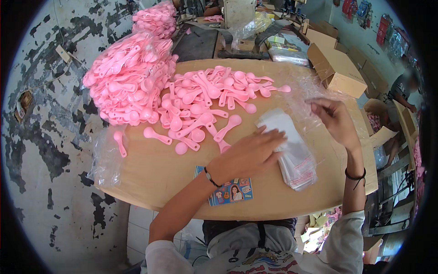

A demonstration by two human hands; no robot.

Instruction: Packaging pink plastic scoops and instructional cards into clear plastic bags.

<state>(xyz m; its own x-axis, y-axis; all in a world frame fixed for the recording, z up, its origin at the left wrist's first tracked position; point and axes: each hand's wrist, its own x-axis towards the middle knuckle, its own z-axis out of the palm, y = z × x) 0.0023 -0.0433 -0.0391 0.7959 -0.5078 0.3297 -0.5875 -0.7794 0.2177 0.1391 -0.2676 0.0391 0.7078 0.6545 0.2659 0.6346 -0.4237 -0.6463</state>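
My left hand reaches across the table, its fingers stretched out over the upper part of a stack of clear plastic bags; it looks slightly blurred. To the right of the stack, my right hand is raised with its fingers bent in towards the thumb. What these fingers hold, if anything, is too small to make out. Loose pink plastic scoops lie heaped beyond my left hand. Partly under my left wrist is a small pile of blue printed cards.
Bagged pink scoops are piled high at the table's left. Crumpled clear film lies at the far right, before an open cardboard box. A flattened clear bag hangs over the left edge. Another person sits at far right.
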